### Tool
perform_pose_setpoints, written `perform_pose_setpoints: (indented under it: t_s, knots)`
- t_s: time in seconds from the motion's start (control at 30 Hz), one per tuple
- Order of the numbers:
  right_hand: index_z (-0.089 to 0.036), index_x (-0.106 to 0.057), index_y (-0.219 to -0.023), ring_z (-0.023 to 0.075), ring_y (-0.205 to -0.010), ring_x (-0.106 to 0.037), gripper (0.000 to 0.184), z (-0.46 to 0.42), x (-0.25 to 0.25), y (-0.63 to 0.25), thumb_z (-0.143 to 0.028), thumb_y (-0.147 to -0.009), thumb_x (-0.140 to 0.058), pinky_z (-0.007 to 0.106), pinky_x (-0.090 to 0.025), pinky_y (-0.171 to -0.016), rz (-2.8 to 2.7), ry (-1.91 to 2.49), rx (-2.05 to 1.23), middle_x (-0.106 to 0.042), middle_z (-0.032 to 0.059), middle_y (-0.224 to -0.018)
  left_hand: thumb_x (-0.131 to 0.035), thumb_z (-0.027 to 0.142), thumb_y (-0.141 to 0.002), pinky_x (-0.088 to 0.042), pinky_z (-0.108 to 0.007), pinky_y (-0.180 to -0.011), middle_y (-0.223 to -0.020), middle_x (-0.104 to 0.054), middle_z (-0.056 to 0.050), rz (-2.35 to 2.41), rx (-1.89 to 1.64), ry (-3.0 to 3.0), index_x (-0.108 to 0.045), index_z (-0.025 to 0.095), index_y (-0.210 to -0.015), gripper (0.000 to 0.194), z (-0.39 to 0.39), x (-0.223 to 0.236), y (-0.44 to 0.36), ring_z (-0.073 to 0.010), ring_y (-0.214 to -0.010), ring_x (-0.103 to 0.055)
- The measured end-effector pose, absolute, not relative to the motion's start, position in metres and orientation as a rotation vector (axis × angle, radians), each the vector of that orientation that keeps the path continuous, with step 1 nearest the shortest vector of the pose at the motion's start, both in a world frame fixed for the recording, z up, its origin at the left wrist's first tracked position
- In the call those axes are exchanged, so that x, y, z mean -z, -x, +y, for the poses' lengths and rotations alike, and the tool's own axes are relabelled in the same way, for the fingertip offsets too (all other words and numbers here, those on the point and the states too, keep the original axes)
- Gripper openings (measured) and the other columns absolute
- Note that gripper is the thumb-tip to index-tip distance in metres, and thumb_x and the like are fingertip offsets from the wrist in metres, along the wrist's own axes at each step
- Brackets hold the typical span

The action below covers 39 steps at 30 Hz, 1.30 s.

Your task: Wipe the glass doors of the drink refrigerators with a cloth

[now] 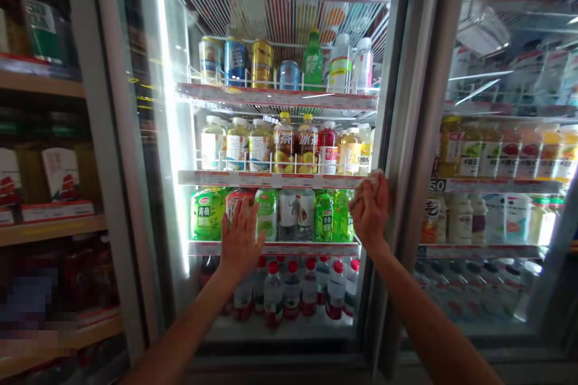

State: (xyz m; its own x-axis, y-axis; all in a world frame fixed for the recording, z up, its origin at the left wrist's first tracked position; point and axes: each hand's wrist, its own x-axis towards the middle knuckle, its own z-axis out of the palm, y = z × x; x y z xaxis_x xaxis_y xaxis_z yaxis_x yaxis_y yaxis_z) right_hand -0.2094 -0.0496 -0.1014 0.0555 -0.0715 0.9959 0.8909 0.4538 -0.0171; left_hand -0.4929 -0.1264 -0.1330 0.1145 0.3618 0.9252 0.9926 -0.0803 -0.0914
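Observation:
A glass cooler door (289,340) with a metal frame stands in front of me, drinks showing behind it. My left hand (242,231) is raised with its fingers straight, palm toward the glass, before the shelf of green bottles; it seems to rest on the pane. Near the right edge of the same door, my right hand (371,212) is closed round a pale, crumpled cloth (376,178). The cloth is mostly covered by the fingers, and it appears to be against the glass close to the door frame (409,150).
Behind the glass, wire shelves carry cans (262,65), tea bottles (283,141), green drink bottles (324,216) and red-capped bottles (273,292). A second cooler door with juice bottles (470,147) is on the right. Wooden shelves (54,230) with jars and boxes stand at the left.

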Motion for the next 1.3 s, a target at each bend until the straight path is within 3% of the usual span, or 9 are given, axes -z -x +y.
perform_pose_setpoints:
  t_s: [0.1, 0.23, 0.43, 0.6, 0.8, 1.0, 1.17, 1.3]
  knots:
    - [-0.022, -0.041, -0.134, 0.0273, -0.136, -0.023, 0.046, -0.050, 0.085, 0.235, -0.019, -0.088, -0.038, 0.051, -0.028, -0.105, -1.273, 0.815, 0.851, -0.023, 0.0096, -0.149, -0.045, 0.028, -0.084, -0.015, -0.051, -0.110, -0.147, -0.023, -0.015, -1.378, 0.971, 1.574, -0.017, 0.017, -0.142, 0.066, -0.125, 0.131, 0.497, -0.0259, -0.137, -0.018]
    - [-0.027, -0.041, -0.132, 0.0211, -0.137, -0.023, 0.049, -0.057, 0.089, 0.262, -0.017, -0.085, -0.045, 0.045, -0.023, -0.110, -1.711, 0.637, 1.037, -0.033, 0.0040, -0.146, -0.044, 0.028, -0.084, -0.015, -0.051, -0.110, -0.147, -0.024, -0.015, -1.388, 0.977, 1.571, -0.019, 0.017, -0.142, 0.065, -0.125, 0.126, 0.501, -0.0258, -0.137, -0.019]
    - [-0.023, -0.037, -0.136, 0.0266, -0.137, -0.019, 0.050, -0.051, 0.075, 0.267, -0.018, -0.086, -0.041, 0.054, -0.021, -0.107, -1.302, 0.779, 0.901, -0.019, 0.0085, -0.150, -0.044, 0.031, -0.084, -0.015, -0.052, -0.110, -0.146, -0.026, -0.016, -1.394, 1.020, 1.512, -0.023, 0.016, -0.140, 0.062, -0.126, 0.111, 0.514, -0.0272, -0.137, -0.020]
    - [-0.027, -0.042, -0.132, 0.0211, -0.137, -0.023, 0.047, -0.059, 0.075, 0.302, -0.021, -0.085, -0.046, 0.047, -0.021, -0.110, -1.712, 0.576, 1.051, -0.035, 0.0040, -0.144, -0.044, 0.030, -0.084, -0.013, -0.051, -0.110, -0.146, -0.024, -0.016, -1.403, 1.027, 1.521, -0.026, 0.015, -0.139, 0.060, -0.127, 0.106, 0.522, -0.0269, -0.137, -0.019]
    - [-0.025, -0.034, -0.137, 0.0271, -0.137, -0.019, 0.054, -0.053, 0.053, 0.305, -0.017, -0.085, -0.042, 0.054, -0.020, -0.108, -1.323, 0.753, 0.870, -0.020, 0.0069, -0.150, -0.042, 0.031, -0.084, -0.014, -0.051, -0.111, -0.145, -0.027, -0.015, -1.403, 0.979, 1.530, -0.029, 0.012, -0.138, 0.058, -0.130, 0.103, 0.536, -0.0267, -0.136, -0.022]
    - [-0.028, -0.036, -0.136, 0.0205, -0.136, -0.023, 0.053, -0.063, 0.059, 0.341, -0.020, -0.085, -0.046, 0.047, -0.012, -0.112, -1.767, 0.506, 1.082, -0.037, 0.0033, -0.143, -0.040, 0.032, -0.085, -0.015, -0.051, -0.110, -0.145, -0.027, -0.016, -1.427, 0.989, 1.489, -0.026, 0.012, -0.139, 0.059, -0.133, 0.100, 0.555, -0.0264, -0.136, -0.022]
    - [-0.021, -0.041, -0.133, 0.0270, -0.137, -0.021, 0.047, -0.062, 0.043, 0.351, -0.018, -0.086, -0.041, 0.051, -0.015, -0.110, -1.478, 0.731, 0.899, -0.027, 0.0092, -0.147, -0.040, 0.032, -0.086, -0.017, -0.051, -0.109, -0.146, -0.027, -0.015, -1.459, 0.968, 1.442, -0.019, 0.014, -0.141, 0.062, -0.136, 0.100, 0.576, -0.0267, -0.135, -0.025]
    - [-0.024, -0.040, -0.133, 0.0215, -0.138, -0.019, 0.050, -0.067, 0.056, 0.380, -0.020, -0.084, -0.047, 0.047, -0.010, -0.113, -1.824, 0.468, 1.110, -0.037, 0.0041, -0.143, -0.040, 0.033, -0.086, -0.018, -0.050, -0.109, -0.146, -0.026, -0.015, -1.461, 0.949, 1.446, -0.020, 0.014, -0.141, 0.062, -0.139, 0.099, 0.584, -0.0261, -0.135, -0.025]
